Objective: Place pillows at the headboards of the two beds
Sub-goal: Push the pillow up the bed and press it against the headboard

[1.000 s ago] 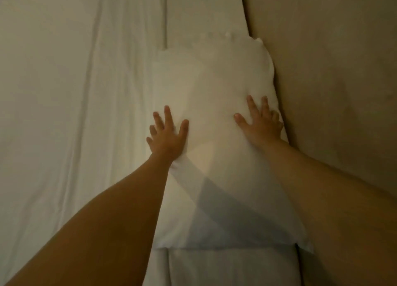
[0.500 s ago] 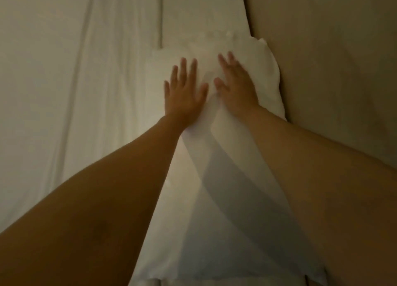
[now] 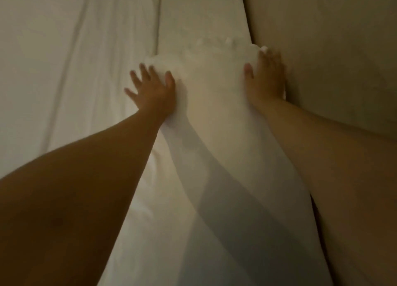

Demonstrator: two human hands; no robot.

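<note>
- Against the beige headboard (image 3: 322, 49), on the white-sheeted bed (image 3: 75, 70), lies a plump white pillow (image 3: 214, 113), its far edge crumpled.
- Left hand (image 3: 153, 92) presses its left side, fingers spread.
- Right hand (image 3: 266, 79), blurred, lies flat between pillow and headboard, fingers extended.

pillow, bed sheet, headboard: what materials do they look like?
Pillow: white woven fabric case, matte, over soft fill; it dents around the left hand and right hand.
Bed sheet: white matte cloth, likely cotton or a blend; long soft creases.
Headboard: beige, matte, smooth; possibly upholstered or painted panel, too dim to tell.
</note>
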